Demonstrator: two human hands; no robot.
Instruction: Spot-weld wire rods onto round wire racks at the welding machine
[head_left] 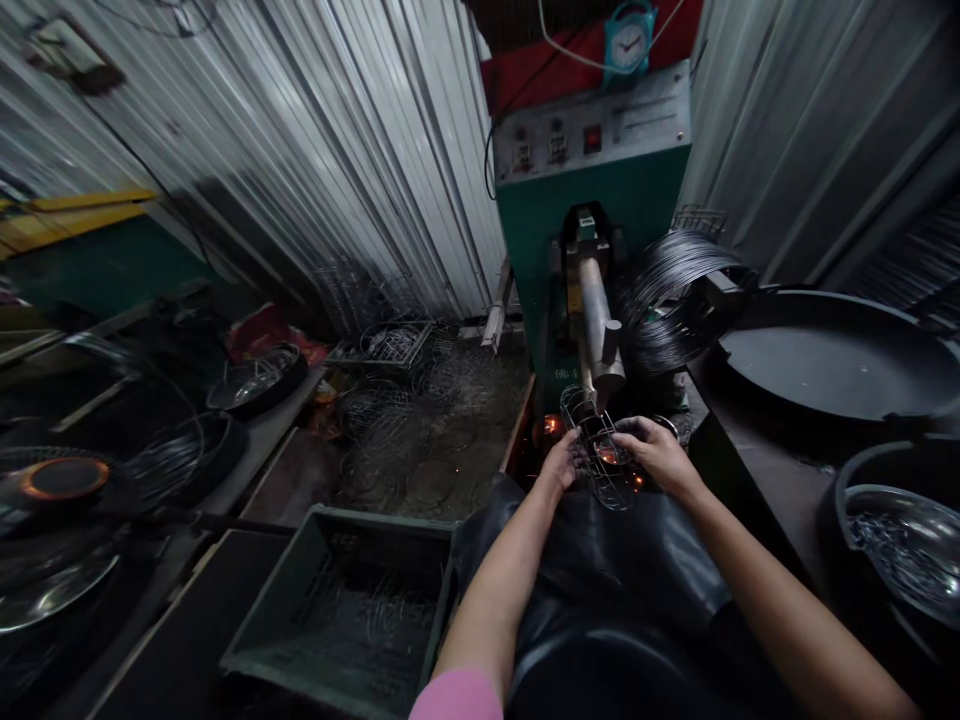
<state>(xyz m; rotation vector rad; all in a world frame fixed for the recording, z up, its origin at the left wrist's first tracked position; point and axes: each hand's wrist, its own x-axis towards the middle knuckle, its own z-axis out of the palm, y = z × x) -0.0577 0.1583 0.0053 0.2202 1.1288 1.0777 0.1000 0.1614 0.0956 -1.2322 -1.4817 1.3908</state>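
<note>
Between my two hands is a small wire frame (600, 455) with rounded ends and thin crossbars. My left hand (564, 462) has its fingers closed on the frame's left side. On the right side, the thumb and fingers of my right hand (656, 455) pinch it. The frame's upper part lies just under the tip of a metal welding arm (602, 330) on a green spot welder (521, 230). Orange sparks (553, 425) glow behind and below the frame. A dark apron (592, 560) covers my lap under the hands.
A coil of wire (667, 300) hangs right of the welder. Beside it are a wide black tray (840, 350) and a bowl of small metal pieces (900, 545). A green crate (322, 680) holding some wires sits left of my lap. Wire frames (382, 400) lie on the floor behind.
</note>
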